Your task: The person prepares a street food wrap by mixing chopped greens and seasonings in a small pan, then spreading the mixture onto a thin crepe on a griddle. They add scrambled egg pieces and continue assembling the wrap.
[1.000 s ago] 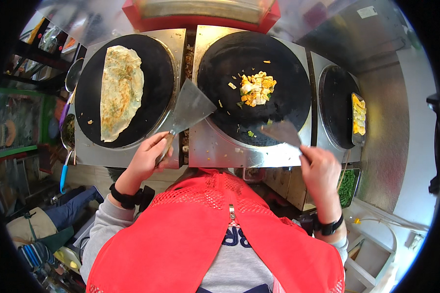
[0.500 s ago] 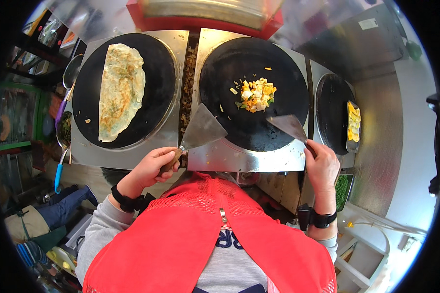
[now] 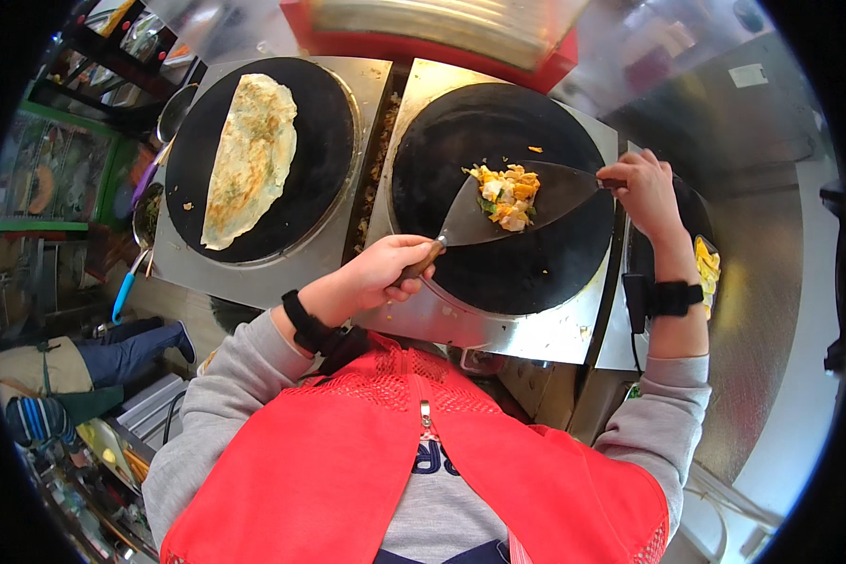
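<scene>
My left hand (image 3: 391, 269) is closed round the wooden handle of a flat metal scraper (image 3: 462, 222). In my right hand (image 3: 641, 188) is the handle of a second scraper (image 3: 564, 192), reaching in from the right. Between the two blades sits a small heap of chopped egg with green bits (image 3: 509, 195), on the middle round black griddle (image 3: 479, 273). The blades appear to be at or under the heap's edges; their exact contact is hidden. A few loose crumbs lie around it.
A folded, browned pancake (image 3: 251, 160) lies on the left griddle (image 3: 318, 169). At the right, a tray of yellow food (image 3: 707, 268) stands beside a third griddle. Behind is a red-framed box (image 3: 432, 42). Handled strainers (image 3: 148, 216) hang at the left; another person's legs (image 3: 136, 357) show beyond.
Both scrapers have moved forward from the griddle's near side to the egg heap, closing on it from left and right. The heap is more compact. My view has shifted and tilted slightly.
</scene>
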A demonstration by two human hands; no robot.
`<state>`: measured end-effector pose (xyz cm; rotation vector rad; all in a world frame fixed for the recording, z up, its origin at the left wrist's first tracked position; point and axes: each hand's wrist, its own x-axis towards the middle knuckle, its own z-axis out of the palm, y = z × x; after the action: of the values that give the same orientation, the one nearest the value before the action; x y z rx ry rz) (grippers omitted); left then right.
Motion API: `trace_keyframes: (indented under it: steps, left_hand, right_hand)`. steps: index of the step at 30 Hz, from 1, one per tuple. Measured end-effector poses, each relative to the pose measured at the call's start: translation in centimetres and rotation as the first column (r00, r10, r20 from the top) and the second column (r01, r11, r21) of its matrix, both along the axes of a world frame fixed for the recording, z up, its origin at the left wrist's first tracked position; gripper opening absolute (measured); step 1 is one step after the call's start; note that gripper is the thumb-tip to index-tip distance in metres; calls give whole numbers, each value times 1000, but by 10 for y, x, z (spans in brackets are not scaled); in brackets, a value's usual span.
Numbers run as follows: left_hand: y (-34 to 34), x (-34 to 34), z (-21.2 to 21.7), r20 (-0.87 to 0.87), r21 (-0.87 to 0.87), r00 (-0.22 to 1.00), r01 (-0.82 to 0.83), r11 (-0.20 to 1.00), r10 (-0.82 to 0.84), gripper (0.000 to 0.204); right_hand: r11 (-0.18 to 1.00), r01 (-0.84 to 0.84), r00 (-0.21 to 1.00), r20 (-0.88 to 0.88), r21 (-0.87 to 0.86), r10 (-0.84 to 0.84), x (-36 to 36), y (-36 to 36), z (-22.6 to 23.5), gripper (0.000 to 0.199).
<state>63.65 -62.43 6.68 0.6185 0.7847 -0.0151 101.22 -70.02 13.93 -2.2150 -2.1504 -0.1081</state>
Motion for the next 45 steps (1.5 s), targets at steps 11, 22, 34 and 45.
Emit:
trace_keyframes:
  steps: [11, 22, 34, 45]
  left_hand:
    - [11, 10, 11, -16, 36, 999, 48, 998, -47, 22]
    - [11, -139, 61, 116, 69, 968, -233, 970, 224, 27]
    - [26, -459, 122, 16, 264, 773, -614, 744, 634, 28]
    - [145, -586, 57, -185, 270, 774, -552, 789, 605, 21]
  right_hand:
    - [959, -282, 959, 1, -38, 283, -33, 52, 29, 15]
    - [833, -545, 838, 20, 96, 546, -190, 134, 95, 15]
    - [527, -824, 535, -19, 207, 845, -547, 293, 124, 20]
    - [589, -803, 591, 250, 93, 767, -715, 370, 25, 18]
